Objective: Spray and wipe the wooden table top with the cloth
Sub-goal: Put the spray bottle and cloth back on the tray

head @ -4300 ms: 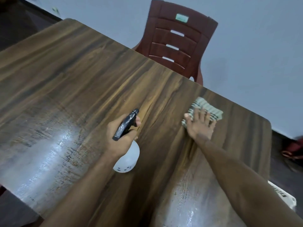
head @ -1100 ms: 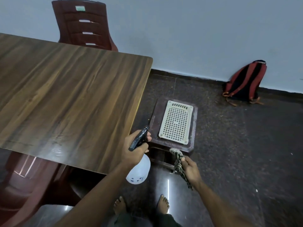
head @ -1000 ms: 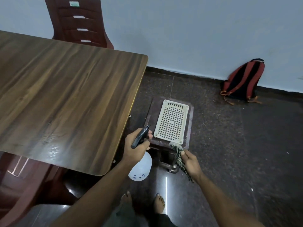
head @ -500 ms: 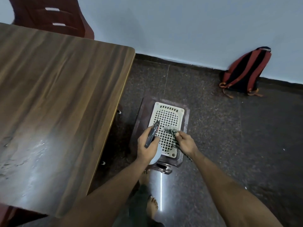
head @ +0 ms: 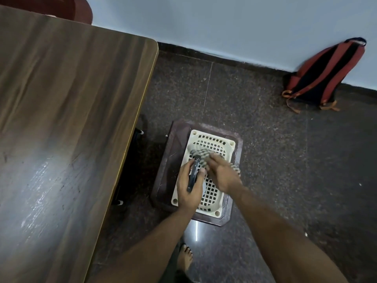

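Observation:
The wooden table top [head: 61, 119] fills the left of the view, with a wet sheen near its front. Both hands are off the table, low over a cream perforated basket [head: 216, 199] that sits on a dark stool [head: 173, 160] on the floor. My left hand [head: 189, 186] grips the spray bottle by its black trigger head [head: 193, 174]; the white body is hidden under the hand. My right hand [head: 222, 174] holds the striped cloth [head: 201, 153], which lies bunched on the basket's far part.
A red and black backpack [head: 324, 76] leans on the pale wall at the right. A dark red plastic chair [head: 81, 11] stands behind the table's far corner. The floor is dark speckled stone. My bare foot [head: 184, 256] shows below the arms.
I turned away from the table. Both hands came down together over the basket; the cloth now rests on it and the bottle hangs lower above it.

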